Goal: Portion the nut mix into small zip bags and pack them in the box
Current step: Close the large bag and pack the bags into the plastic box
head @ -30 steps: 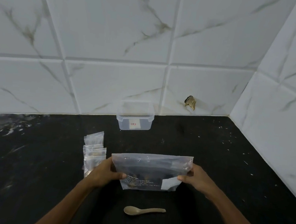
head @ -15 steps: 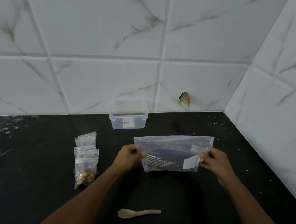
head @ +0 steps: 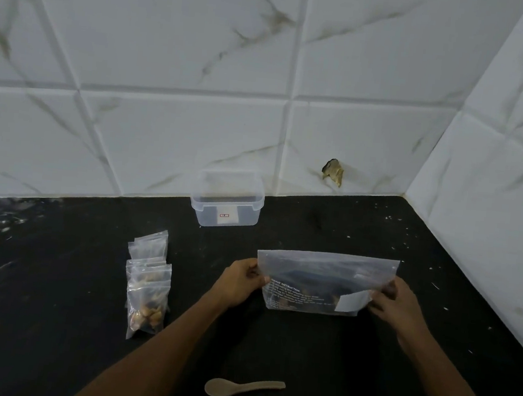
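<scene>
A large clear zip bag (head: 322, 280) with printed text and a white label stands upright on the black counter, right of centre. My left hand (head: 241, 282) pinches its left edge and my right hand (head: 398, 303) pinches its right edge. Several small zip bags (head: 148, 282) lie in an overlapping row to the left; the nearer ones hold nuts. A clear plastic box (head: 226, 202) sits open against the back wall. A pale spoon (head: 241, 389) lies on the counter near me, bowl to the left.
The black counter (head: 53, 289) ends at white marble-tiled walls at the back and on the right, which meet in a corner at the far right. A chipped spot (head: 333, 172) marks the back wall. Pale specks dot the counter's right side.
Both hands have carried the large bag away from me and to the right, and it now stands level near the counter's middle right. The small bags, box and spoon have stayed put.
</scene>
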The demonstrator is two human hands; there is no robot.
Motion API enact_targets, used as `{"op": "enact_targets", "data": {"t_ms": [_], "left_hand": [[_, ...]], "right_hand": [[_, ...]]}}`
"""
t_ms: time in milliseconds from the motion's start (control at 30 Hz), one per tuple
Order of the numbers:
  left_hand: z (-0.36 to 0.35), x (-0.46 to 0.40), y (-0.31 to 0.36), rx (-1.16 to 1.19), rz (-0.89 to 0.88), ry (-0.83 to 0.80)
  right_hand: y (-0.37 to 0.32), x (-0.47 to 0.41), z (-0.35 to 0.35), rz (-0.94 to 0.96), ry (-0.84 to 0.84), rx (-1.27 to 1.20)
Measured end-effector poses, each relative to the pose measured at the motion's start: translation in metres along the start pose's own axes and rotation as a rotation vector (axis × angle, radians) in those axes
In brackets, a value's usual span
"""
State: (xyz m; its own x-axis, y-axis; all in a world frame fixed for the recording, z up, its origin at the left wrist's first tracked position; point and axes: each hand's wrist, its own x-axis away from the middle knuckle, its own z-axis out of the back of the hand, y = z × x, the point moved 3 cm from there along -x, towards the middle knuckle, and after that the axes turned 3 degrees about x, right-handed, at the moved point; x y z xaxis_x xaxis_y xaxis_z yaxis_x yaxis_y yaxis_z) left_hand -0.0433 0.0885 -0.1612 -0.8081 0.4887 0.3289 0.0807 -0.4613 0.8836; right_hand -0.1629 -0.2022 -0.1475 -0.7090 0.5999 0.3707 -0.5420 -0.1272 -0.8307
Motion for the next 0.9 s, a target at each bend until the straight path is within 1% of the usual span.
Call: {"op": "enact_targets", "data": {"t_ms": [33,100,167,200,233,300,333,400,467,533,600,667,733,800,900], "left_hand": [[0.003,0.002,-0.001,-0.036,0.006,-0.017],[0.012,0.007,-0.004,-0.147,0.043,-0.014],[0.032,0.014,-0.009,-0.172,0.069,0.055],[0.045,0.018,-0.011,-0.165,0.064,0.101],[0.058,0.023,-0.012,-0.158,0.051,0.157],[0.087,0.030,-0.011,-0.125,0.016,0.298],[0.102,0.032,-0.008,-0.088,0.011,0.370],[0.129,0.029,-0.003,-0.014,0.019,0.488],[0.152,0.021,0.003,0.042,0.020,0.563],[0.167,0.011,0.009,0.119,0.027,0.596],[0.177,-0.003,0.014,0.201,0.075,0.606],[0.185,-0.020,0.014,0.298,0.137,0.605],[0.189,-0.037,0.013,0.398,0.182,0.590],[0.189,-0.053,0.010,0.511,0.215,0.560],[0.190,-0.072,0.009,0.581,0.231,0.508]], "right_hand": [[-0.005,0.007,0.002,0.022,0.065,0.039],[-0.021,0.027,0.009,0.102,0.288,0.103],[-0.051,0.052,0.009,0.248,0.470,0.054],[-0.070,0.062,0.006,0.334,0.508,0.003],[-0.091,0.072,0.001,0.417,0.507,-0.043],[-0.130,0.083,-0.016,0.546,0.409,-0.124],[-0.149,0.085,-0.029,0.576,0.325,-0.161],[-0.180,0.076,-0.058,0.569,0.140,-0.190],[-0.201,0.051,-0.092,0.482,-0.032,-0.216],[-0.215,0.020,-0.127,0.309,-0.196,-0.255],[-0.223,-0.005,-0.159,0.127,-0.314,-0.273],[-0.227,-0.021,-0.184,0.046,-0.376,-0.217],[-0.229,-0.034,-0.203,0.000,-0.404,-0.164],[-0.228,-0.044,-0.217,-0.041,-0.407,-0.099],[-0.224,-0.060,-0.232,-0.075,-0.376,-0.037]]}}
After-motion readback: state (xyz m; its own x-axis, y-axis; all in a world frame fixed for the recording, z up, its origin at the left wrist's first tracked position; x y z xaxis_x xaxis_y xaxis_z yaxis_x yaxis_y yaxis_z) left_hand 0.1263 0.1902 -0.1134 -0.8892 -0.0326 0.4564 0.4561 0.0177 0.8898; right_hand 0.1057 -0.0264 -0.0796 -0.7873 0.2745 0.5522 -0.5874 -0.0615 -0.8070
